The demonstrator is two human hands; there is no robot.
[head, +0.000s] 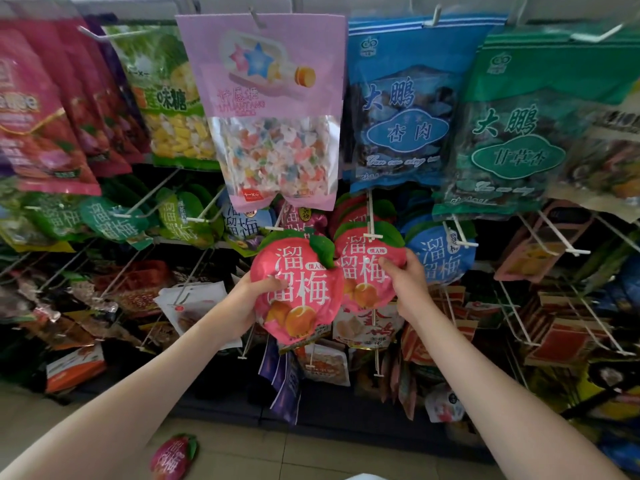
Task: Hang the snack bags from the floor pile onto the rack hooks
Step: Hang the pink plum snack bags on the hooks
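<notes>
One pink snack bag (173,457) lies on the floor (311,452) at lower left. The left hand (247,303) grips a peach-shaped bag (298,289) in front of the rack, upright, leaf end up, print facing the camera. Above hangs a pouch (273,109) whose clear window shows pastel sweets. The right hand (405,282) pinches a matching bag (363,271) hanging on a hook (370,220) — thumb on its front.

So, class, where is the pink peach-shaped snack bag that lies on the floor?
In the head view, the pink peach-shaped snack bag lies bottom left on the tiled floor, beside the left forearm, below the rack.
</notes>
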